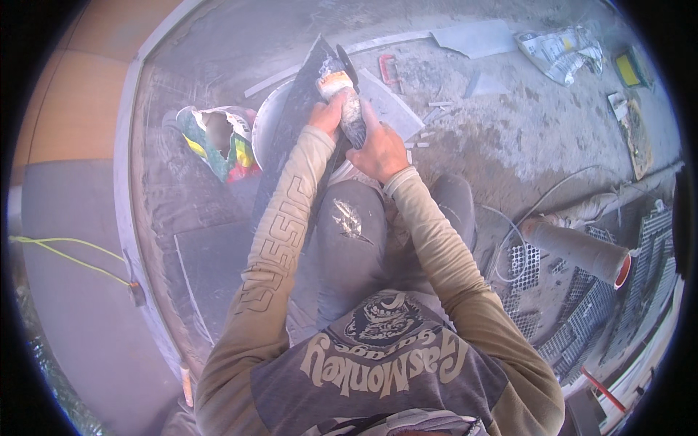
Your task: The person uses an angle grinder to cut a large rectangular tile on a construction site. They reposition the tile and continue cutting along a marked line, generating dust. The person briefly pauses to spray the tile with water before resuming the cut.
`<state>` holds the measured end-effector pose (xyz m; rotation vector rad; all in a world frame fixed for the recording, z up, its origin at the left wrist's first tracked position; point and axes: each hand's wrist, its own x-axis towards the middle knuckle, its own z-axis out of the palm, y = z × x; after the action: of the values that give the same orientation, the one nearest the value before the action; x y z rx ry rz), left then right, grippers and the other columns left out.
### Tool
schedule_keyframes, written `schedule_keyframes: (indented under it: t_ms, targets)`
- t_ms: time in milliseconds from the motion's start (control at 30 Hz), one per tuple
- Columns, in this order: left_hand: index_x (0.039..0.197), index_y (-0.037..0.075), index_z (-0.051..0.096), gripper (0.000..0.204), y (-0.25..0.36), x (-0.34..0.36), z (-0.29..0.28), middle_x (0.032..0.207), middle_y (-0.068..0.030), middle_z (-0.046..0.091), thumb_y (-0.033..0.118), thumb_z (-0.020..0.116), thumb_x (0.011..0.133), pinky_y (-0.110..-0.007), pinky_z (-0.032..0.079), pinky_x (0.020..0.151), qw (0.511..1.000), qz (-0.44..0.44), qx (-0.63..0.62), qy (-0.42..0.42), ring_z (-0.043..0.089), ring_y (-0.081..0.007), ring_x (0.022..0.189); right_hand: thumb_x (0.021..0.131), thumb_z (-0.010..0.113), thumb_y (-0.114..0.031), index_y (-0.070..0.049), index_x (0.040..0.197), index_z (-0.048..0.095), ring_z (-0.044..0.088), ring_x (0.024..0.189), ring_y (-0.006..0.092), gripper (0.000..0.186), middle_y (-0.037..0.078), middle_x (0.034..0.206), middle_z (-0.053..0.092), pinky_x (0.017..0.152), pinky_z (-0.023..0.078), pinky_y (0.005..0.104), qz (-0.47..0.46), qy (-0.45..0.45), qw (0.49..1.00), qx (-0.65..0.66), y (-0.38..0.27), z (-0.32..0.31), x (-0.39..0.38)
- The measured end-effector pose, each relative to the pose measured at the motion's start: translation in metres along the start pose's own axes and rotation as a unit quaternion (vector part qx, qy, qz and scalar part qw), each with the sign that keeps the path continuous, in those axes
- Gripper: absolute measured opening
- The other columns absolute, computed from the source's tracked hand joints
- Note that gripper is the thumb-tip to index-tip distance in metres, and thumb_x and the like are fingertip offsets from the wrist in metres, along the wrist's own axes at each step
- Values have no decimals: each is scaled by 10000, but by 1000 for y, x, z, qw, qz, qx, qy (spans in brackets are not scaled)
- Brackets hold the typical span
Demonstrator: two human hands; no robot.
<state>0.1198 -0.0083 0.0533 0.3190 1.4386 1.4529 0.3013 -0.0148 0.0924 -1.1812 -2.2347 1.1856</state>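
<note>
A dust-covered angle grinder [350, 116] with an orange-and-white front is between my hands, its dark disc [347, 66] at the far end, along the right edge of a long dark tile [291, 123]. My right hand [382, 150] closes round the rear of the grinder body, with the index finger stretched along it. My left hand [327, 116] grips the grinder's side near its front, over the tile; its fingertips are partly hidden. Under the tile shows the rim of a white round bucket [260, 125]. A light grey tile offcut [390, 105] lies right of the grinder.
An open, torn bag [236, 156] stands left of the bucket. A red clamp [389, 70], grey tile pieces [476, 38] and a crumpled bag [560, 52] lie farther off. Rolled material [578, 248], perforated sheets [574, 291] and a loose cable [549, 190] are at right. Dust hazes the air.
</note>
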Motion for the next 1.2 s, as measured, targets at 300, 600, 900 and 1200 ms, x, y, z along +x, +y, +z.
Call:
schedule_keyframes:
  t_ms: [300, 600, 900, 1200]
  targets:
    - [1326, -123, 562, 459, -10, -19, -1, 1198, -172, 692, 209, 654, 1023, -398, 574, 873, 1000, -1, -12, -18, 711, -272, 1037, 707, 777, -192, -21, 1607, 288, 654, 1131, 478, 1038, 336, 1184, 674, 978, 521, 484, 8, -6, 1000, -10, -7, -8, -17]
    - [1330, -99, 567, 474, 8, 10, -6, 1198, -159, 685, 239, 668, 1014, -413, 572, 876, 999, -15, -30, -5, 704, -271, 1047, 699, 768, -204, 0, 1583, 320, 669, 1107, 471, 1011, 326, 1139, 695, 970, 530, 484, 16, -19, 999, -22, -15, -7, 16]
    - [1341, -111, 551, 505, 26, 35, -13, 1202, -180, 683, 246, 676, 1008, -431, 573, 876, 999, -18, -46, -5, 710, -291, 1031, 709, 770, -238, -11, 1576, 335, 682, 1066, 474, 996, 308, 1084, 714, 952, 538, 493, 14, -16, 999, -47, -25, -2, 47]
    - [1336, -136, 548, 510, 20, 6, -4, 1247, -191, 671, 237, 674, 1013, -405, 560, 915, 999, -20, -38, -5, 692, -279, 1097, 702, 786, -212, -16, 1593, 295, 684, 1046, 478, 1036, 330, 1086, 698, 939, 542, 502, 9, -16, 999, -40, -18, -2, 26]
